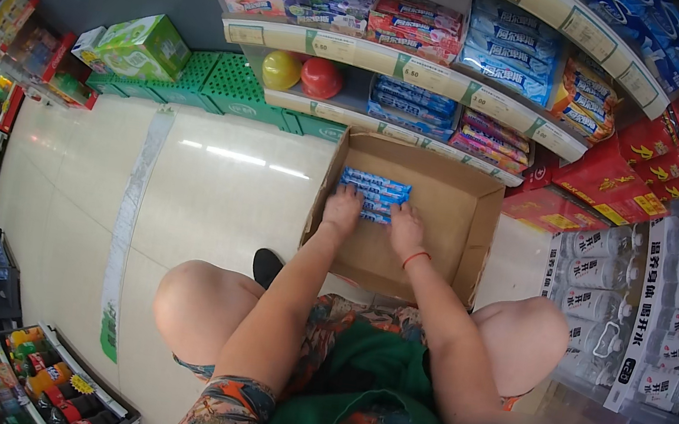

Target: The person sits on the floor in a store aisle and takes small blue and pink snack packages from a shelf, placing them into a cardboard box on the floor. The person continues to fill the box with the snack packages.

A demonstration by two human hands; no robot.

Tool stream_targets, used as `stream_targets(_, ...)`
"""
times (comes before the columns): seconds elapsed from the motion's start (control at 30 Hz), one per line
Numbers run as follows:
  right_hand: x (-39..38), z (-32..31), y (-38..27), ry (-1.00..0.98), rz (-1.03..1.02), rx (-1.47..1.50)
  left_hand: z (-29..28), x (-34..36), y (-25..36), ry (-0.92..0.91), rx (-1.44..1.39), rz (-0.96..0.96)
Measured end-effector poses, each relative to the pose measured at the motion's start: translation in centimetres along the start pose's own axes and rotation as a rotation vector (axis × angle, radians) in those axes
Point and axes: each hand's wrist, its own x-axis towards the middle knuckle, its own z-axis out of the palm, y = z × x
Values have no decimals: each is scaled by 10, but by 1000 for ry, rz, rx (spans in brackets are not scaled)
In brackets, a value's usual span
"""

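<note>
A small batch of blue wrapped candy sticks (pixel 375 186) lies side by side in an open brown cardboard box (pixel 437 262). My left hand (pixel 344 207) grips the left ends of the sticks, its fingers curled over them. At their right ends my right hand (pixel 406 229), with a red cord at the wrist, closes in from the other side. Some lower sticks are partly covered by my fingers. Apart from these sticks, the box's bare bottom shows to the right and below.
Just beyond the box, a shelf (pixel 406 62) holds cartons of wrapped candy, a yellow ball (pixel 282 70) and a red ball (pixel 322 78). Green crates (pixel 244 85) line the wall. Red cartons (pixel 575 190) and packs of water bottles (pixel 598 273) stand at right. My knees flank the box.
</note>
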Motion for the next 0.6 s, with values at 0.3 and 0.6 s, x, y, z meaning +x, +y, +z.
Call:
stream_targets(0.3, 5, -49, 6, 151, -42, 142, -53, 16, 19, 204, -136, 109)
stream_targets(0.6, 35, -153, -2, 438, -125, 233, -139, 44, 30, 487, -284, 232)
